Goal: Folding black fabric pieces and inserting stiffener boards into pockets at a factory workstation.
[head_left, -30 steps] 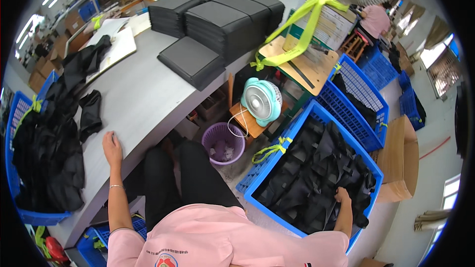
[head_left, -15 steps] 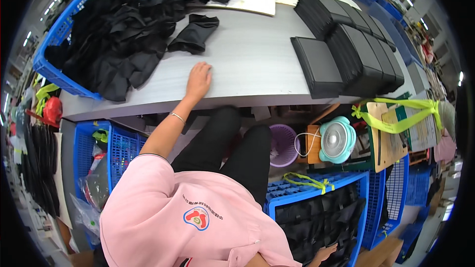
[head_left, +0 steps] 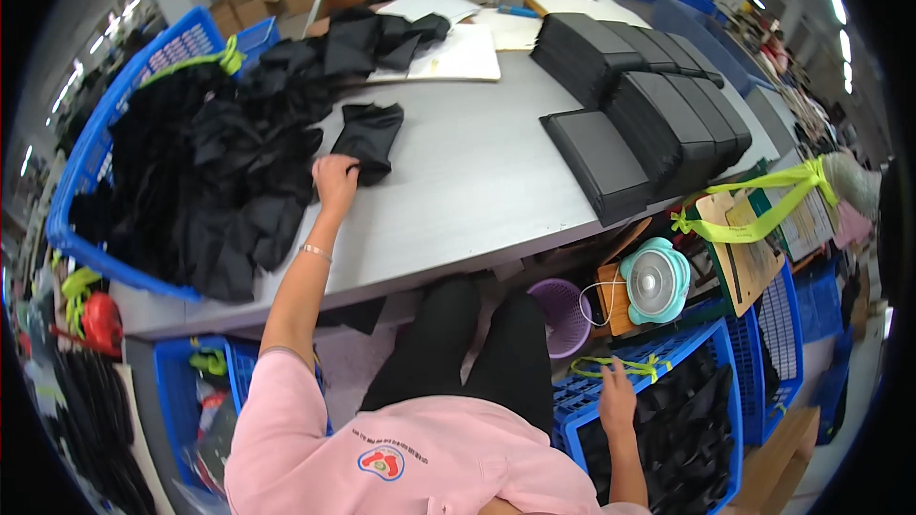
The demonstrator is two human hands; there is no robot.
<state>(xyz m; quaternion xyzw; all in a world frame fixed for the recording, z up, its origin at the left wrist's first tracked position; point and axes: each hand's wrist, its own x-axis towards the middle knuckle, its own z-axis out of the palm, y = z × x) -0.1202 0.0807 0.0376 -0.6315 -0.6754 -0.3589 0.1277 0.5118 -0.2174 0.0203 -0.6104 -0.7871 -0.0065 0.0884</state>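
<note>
My left hand [head_left: 334, 178] reaches across the grey table [head_left: 458, 191] and closes on the near edge of a small black fabric piece [head_left: 370, 136]. A big heap of black fabric [head_left: 205, 172] lies just left of it, spilling from a blue basket [head_left: 88, 157]. My right hand [head_left: 617, 399] hangs low on the right, fingers spread, resting on the rim of a blue crate [head_left: 711, 343] filled with black pieces [head_left: 682, 429]. It holds nothing.
Stacks of flat black folded pieces [head_left: 649, 105] fill the table's right side. White sheets [head_left: 458, 48] lie at the back. Under the table are a purple bin [head_left: 561, 315], a teal fan [head_left: 655, 278] and a yellow-green strap [head_left: 763, 200].
The view has swung left from the crate to the table. My left hand slid forward from the bare tabletop onto the small black piece. My right hand came up to the crate rim.
</note>
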